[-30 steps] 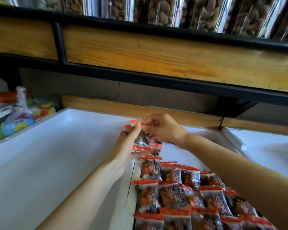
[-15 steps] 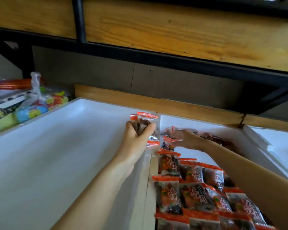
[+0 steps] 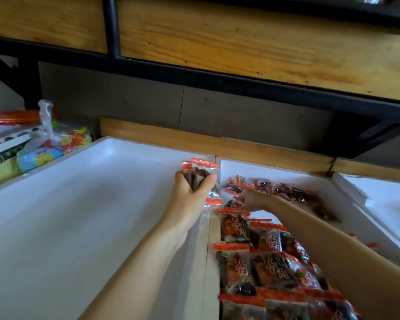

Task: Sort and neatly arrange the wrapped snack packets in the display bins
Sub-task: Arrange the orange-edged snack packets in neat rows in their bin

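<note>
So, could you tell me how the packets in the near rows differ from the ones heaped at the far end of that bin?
The near rows lie flat, overlapping in straight lines with the print facing up; the far heap is jumbled, its packets at mixed angles. The right hand reaches into the far heap, while only the forearm passes over the near rows. Both are the same orange-edged dark packets in one white bin.

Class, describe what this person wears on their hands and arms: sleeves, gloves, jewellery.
The left hand and right hand are bare: no gloves, no rings that show. Both forearms are uncovered as far as the frame reaches; no sleeve, watch or bracelet is in view.
</note>
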Demonstrator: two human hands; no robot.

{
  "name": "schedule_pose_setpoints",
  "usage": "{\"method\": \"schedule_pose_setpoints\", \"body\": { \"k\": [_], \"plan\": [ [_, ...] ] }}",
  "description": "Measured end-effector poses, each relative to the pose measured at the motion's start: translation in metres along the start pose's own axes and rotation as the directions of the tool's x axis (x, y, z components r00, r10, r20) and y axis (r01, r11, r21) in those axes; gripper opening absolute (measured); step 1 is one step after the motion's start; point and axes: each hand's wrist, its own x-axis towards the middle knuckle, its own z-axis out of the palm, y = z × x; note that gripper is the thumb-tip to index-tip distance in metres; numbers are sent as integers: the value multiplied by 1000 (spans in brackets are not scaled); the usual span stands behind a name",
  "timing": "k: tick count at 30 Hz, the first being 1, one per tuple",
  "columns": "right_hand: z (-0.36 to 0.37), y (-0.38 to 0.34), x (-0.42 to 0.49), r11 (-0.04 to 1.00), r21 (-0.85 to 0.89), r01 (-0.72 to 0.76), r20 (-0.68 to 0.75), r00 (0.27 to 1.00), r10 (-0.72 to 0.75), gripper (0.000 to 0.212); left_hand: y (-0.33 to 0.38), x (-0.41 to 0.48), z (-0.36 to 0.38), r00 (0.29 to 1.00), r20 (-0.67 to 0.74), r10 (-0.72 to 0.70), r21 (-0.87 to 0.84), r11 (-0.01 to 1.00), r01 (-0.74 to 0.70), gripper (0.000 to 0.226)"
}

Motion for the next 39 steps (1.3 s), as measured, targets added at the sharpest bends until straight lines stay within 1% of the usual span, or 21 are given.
{"method": "schedule_pose_setpoints", "body": {
  "k": [1,3,6,9,11,13,14,15,16,17,19,20,22,24,30,32,34,36,37,38,39],
  "plan": [
    [0,2,0,1000,23,14,-1,1000,-14,33,1,-2,0,1000,-1,-2,6,1000,2,39],
    [-3,5,-5,995,86,53,-40,998,-49,24,2,-4,0,1000,-4,-7,13,1000,7,38],
    [-13,10,-16,980,179,82,-147,988,-56,25,4,-8,2,1000,1,-18,18,1000,18,38],
    [-26,15,-31,977,196,81,-283,959,-23,27,4,-12,6,1000,11,-19,14,1000,19,37],
    [-35,17,-46,964,245,101,-426,905,13,25,5,-14,8,1000,18,-11,-2,1000,11,37],
    [-45,20,-60,951,268,153,-574,818,30,23,6,-17,10,1000,17,-6,-20,1000,6,37],
    [-51,20,-69,951,254,173,-625,780,26,23,7,-17,11,1000,14,-7,-35,999,8,37],
    [-56,21,-78,948,248,198,-646,764,9,22,8,-19,11,1000,11,-5,-56,998,6,36],
    [-60,23,-87,938,265,226,-627,779,-10,20,9,-19,11,1000,9,-5,-73,997,6,35],
    [-61,24,-96,921,298,250,-574,818,-36,18,10,-20,12,1000,11,-4,-81,997,5,34],
    [-57,23,-115,903,335,268,-428,898,-108,14,10,-21,11,1000,12,-5,-72,997,6,33],
    [-53,21,-121,904,332,268,-364,921,-139,13,9,-21,11,1000,10,-4,-62,998,5,34],
    [-42,19,-127,909,304,285,-271,941,-204,10,8,-24,12,1000,11,-2,-57,998,3,36],
    [-32,18,-127,931,224,289,-221,945,-240,9,8,-26,14,1000,11,-15,-58,998,16,38],
    [-16,16,-124,966,109,236,-245,948,-204,26,9,-30,22,991,119,-58,-140,987,75,39],
    [-15,14,-127,967,112,227,-304,935,-184,33,6,-32,23,990,132,-59,-121,990,75,35],
    [-18,3,-138,944,189,272,-431,886,-169,31,3,-32,24,989,137,-56,-77,995,67,36],
    [-21,-13,-153,862,347,370,-521,840,-150,22,-1,-34,24,988,145,-53,-62,996,62,40],
    [-23,-23,-163,794,442,418,-527,837,-147,20,-2,-34,25,988,146,-55,-65,996,65,43],
    [-22,-31,-172,728,526,439,-503,851,-150,22,-4,-34,26,988,140,-65,-67,995,75,47],
    [-20,-39,-179,691,578,433,-460,873,-162,29,-5,-35,27,989,130,-74,-70,994,83,52]
  ]
}}
